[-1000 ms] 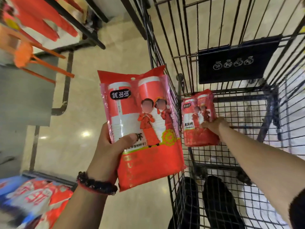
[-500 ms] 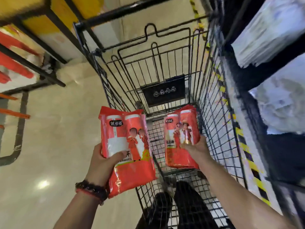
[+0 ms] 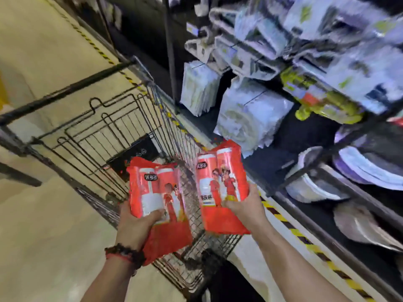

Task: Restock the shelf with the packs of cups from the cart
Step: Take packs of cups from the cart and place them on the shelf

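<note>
The person's left hand (image 3: 139, 225) gripped one red pack of cups (image 3: 158, 203) near its lower half, thumb pressed across the front and the fingers curled behind it, out of sight. A dark beaded bracelet (image 3: 124, 255) sat on that wrist. The right hand (image 3: 245, 207) held a second red pack (image 3: 220, 188) in the same manner, thumb on the printed face and fingers wrapped round its right edge. Both packs stood roughly upright, side by side and apart, above the wire cart (image 3: 104, 138), whose basket showed no other packs in the parts visible. The second pack was the nearer of the two to the dark shelf (image 3: 305, 177) on the right. That shelf carried blurred pale plastic-wrapped goods (image 3: 250, 118) and stacks of disposable plates or bowls (image 3: 316, 186). A yellow-and-black striped line (image 3: 309, 240) ran along the floor (image 3: 43, 214) at the shelf's base.
</note>
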Demonstrator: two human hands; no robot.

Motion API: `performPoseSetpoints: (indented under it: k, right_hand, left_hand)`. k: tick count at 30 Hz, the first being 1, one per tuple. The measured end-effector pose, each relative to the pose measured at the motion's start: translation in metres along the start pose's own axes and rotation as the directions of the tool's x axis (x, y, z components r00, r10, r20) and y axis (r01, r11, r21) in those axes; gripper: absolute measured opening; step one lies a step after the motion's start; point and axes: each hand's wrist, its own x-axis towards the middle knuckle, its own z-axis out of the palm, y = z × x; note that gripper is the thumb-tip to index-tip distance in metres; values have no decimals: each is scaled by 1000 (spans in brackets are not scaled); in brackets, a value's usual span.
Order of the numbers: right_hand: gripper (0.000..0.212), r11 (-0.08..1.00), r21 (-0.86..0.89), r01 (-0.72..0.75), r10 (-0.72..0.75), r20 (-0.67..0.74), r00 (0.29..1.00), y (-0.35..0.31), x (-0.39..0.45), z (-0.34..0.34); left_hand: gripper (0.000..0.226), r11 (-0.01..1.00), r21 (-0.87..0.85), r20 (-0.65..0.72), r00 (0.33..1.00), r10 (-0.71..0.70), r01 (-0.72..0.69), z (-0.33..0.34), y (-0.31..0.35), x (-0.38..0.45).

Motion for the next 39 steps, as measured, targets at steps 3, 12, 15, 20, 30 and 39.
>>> performPoseSetpoints:
  k: [3,12,15,20,30,39]
  right_hand:
    - [83,999,50,13,-6,-136,991,11,-39,-41]
    - [77,975,212,61,32,-411,911,28,-125,-143]
    - [86,967,246,65,64,-484,873,35,-148,-170]
    - [94,947,300,115,92,-597,797,67,-198,-238]
    - [84,929,334,158,167,-761,627,167,-326,-392]
    - [90,914,360,189,238,-851,468,261,-435,-519]
  left_hand:
    - [61,996,64,70,996,62,-67,23,6,-25]
    - [68,979,113,354,927,120,-170,99,43,-91]
    - [80,957,130,381,904,194,-260,126,55,-113]
    - [70,914,111,512,811,284,-390,183,62,-167]
    - [73,858,0,676,633,378,-513,316,31,-343]
    - [80,844,-57,798,484,360,-534,421,-9,-492]
